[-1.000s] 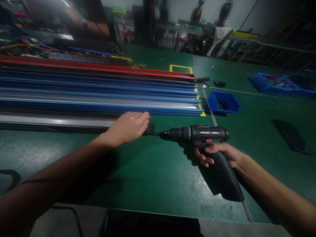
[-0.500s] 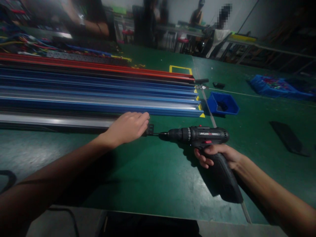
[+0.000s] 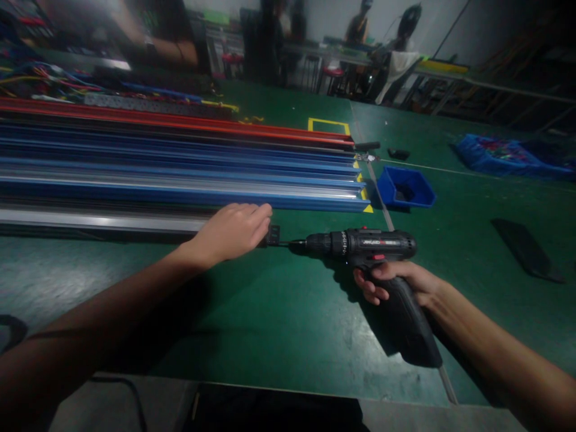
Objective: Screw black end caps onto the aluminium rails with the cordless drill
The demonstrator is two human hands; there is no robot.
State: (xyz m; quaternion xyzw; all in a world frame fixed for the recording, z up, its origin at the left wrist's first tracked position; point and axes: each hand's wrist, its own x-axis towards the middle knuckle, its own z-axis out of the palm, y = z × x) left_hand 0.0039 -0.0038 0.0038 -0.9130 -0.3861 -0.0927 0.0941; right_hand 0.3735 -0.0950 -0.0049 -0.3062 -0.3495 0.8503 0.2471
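Note:
My left hand (image 3: 236,231) is closed over the right end of a long silver-and-black metal profile (image 3: 103,221) lying on the green table. Just past my fingers a small black end piece (image 3: 274,234) sticks out at the profile's end. My right hand (image 3: 391,279) grips the handle of a black cordless drill (image 3: 360,246) lying level, its chuck pointing left. The drill's bit (image 3: 288,243) reaches the black end piece; whether it sits in a screw is too dark to tell. Behind my left hand lie several blue profiles (image 3: 270,195), side by side.
A red profile (image 3: 225,122) lies behind the blue ones. To the right stand a blue bin (image 3: 411,193) with dark parts and a blue tray (image 3: 468,157) of coloured pieces. A flat black object (image 3: 524,249) lies at right. Wires (image 3: 54,81) are heaped at far left; people work beyond.
Almost nothing differs. Both hands, the profile and the drill hold the same places, with only a very slight shift of the view.

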